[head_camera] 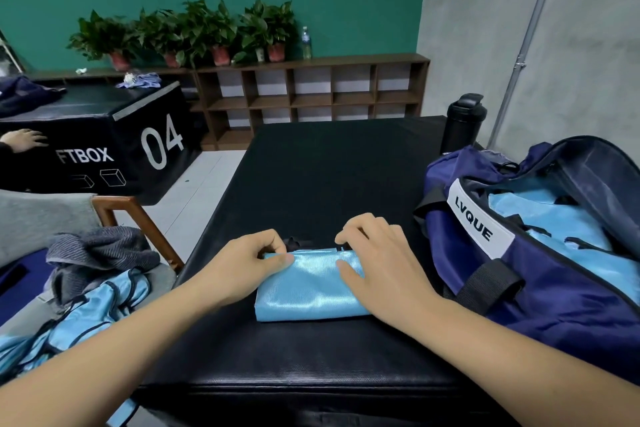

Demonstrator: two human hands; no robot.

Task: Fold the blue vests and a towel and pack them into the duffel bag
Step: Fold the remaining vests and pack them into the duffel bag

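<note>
Blue vest (311,288), folded down into a small shiny rectangle, is sitting on the near middle of the black padded table (311,184), and both hands are on its far edge. The left hand (242,263) is pinching the far left corner between thumb and curled fingers. The right hand (377,263) has its thumb pressed flat on top of the fabric and its fingers curled over the far right edge, so it's gripping the vest too. Some black trim pokes out from under the far edge between the two hands.

Just to the right of that is the navy duffel bag (554,305) with a white LVQUE label (479,218). It's unzipped and gaping open, and there's light blue fabric (540,215) lying inside it. A black bottle (462,125) stands upright at the far right of the table, behind the bag.

Over on the near left there's a chair with a wooden arm (138,218), with a rumpled grey towel (100,253) on it and a pile of blue vests (97,308) with dark edging heaped in front of the towel. Farther left is a big black box (104,135) marked 04, and somebody else's hand (22,140) is resting on top of it at the frame edge. Along the teal back wall runs a low wooden shelf unit (311,94) with a row of potted plants (194,31) and a clear water bottle (306,43) on top.
</note>
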